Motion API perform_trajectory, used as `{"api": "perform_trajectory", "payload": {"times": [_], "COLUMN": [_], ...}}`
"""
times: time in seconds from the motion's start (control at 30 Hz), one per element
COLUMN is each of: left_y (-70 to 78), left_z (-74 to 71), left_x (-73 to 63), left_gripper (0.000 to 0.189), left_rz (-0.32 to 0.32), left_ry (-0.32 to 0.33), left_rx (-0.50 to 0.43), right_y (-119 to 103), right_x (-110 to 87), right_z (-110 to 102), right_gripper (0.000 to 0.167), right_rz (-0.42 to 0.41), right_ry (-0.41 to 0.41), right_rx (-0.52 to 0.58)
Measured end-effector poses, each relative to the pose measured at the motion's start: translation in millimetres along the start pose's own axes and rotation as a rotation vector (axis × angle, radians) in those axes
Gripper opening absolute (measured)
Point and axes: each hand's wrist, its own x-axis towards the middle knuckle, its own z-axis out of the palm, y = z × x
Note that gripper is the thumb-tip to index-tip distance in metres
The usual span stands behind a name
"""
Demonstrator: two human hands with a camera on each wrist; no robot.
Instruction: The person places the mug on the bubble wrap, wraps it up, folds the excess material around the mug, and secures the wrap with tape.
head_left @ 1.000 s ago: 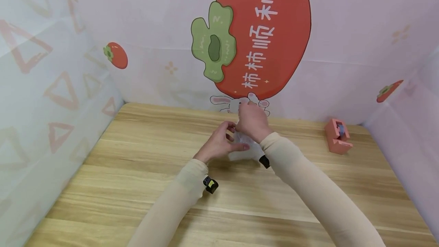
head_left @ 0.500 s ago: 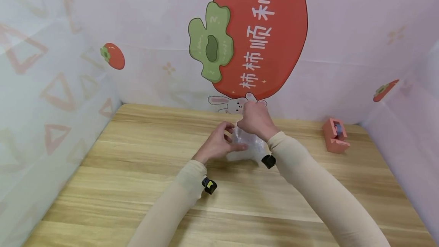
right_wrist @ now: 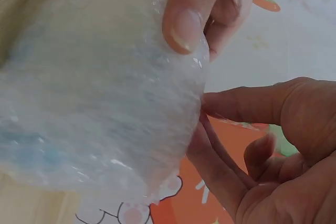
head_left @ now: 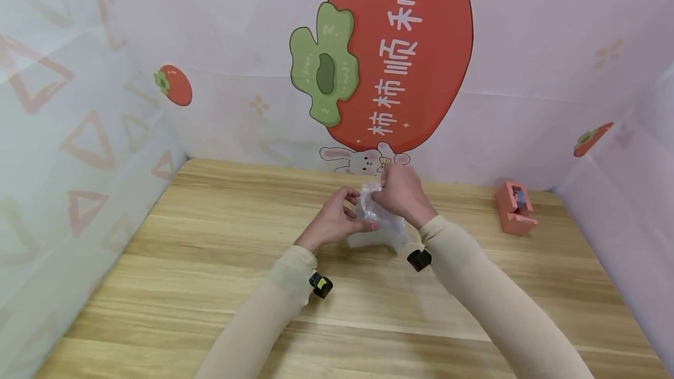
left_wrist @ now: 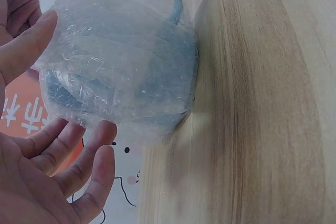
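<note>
A light-blue mug point(left_wrist: 173, 72), its ring handle showing through, stands on the table inside a layer of clear bubble wrap point(head_left: 387, 227). My left hand point(head_left: 334, 220) holds the wrapped mug from the left, with the thumb on the near side and the fingers curled round the far side. At the top of the bundle my right hand point(head_left: 404, 195) pinches the bubble wrap between thumb and fingers, as the right wrist view shows close up. The wrap point(right_wrist: 105, 93) bunches up there and hides the mug's rim.
A pink tape dispenser point(head_left: 516, 209) with a blue roll stands at the table's back right. The wooden table point(head_left: 210, 285) meets a printed back wall point(head_left: 237, 116) just behind the bundle, with side walls left and right. Both wrists carry small black cameras.
My right hand has moved to the right and a little nearer, uncovering more of the bunched bubble wrap on top. The left hand keeps its place on the mug.
</note>
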Motion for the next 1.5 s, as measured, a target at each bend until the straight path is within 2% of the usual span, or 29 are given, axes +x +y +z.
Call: {"api": "perform_trajectory", "payload": {"times": [0.3, 0.43, 0.6, 0.73, 0.83, 0.97, 1.2, 1.5], "left_y": [1.4, 1.4, 0.8, 0.3, -0.4, -0.7, -2.6, -2.2], "left_z": [-0.8, -1.1, -0.6, 0.4, 1.1, 0.5, -0.9, -1.0], "left_x": [0.2, -0.3, -0.5, -0.8, -1.1, -2.0, -1.1, -0.4], "left_gripper": [0.073, 0.072, 0.071, 0.075, 0.078, 0.081, 0.082, 0.080], "left_rz": [0.012, 0.022, 0.028, 0.029, 0.035, 0.037, 0.024, 0.019], "left_ry": [-0.004, -0.007, -0.006, 0.003, 0.004, 0.005, 0.012, 0.002], "left_rx": [-0.016, -0.026, -0.023, -0.003, 0.015, 0.026, 0.020, 0.018], "right_y": [6.1, 6.4, 9.9, 20.2, 29.3, 36.9, 41.2, 44.2], "right_x": [-11.8, -12.7, -13.0, -13.9, -15.8, -18.5, -17.5, -12.1], "right_z": [12.4, 16.0, 17.0, 13.5, 10.8, 6.4, -1.5, -6.4], "right_gripper": [0.029, 0.029, 0.027, 0.034, 0.040, 0.041, 0.040, 0.043], "right_rz": [-0.025, -0.015, 0.006, 0.065, 0.132, 0.176, 0.188, 0.210], "right_ry": [0.108, 0.112, 0.088, 0.035, -0.014, -0.042, -0.107, -0.181], "right_rx": [0.056, 0.061, 0.050, 0.066, 0.131, 0.234, 0.324, 0.288]}}
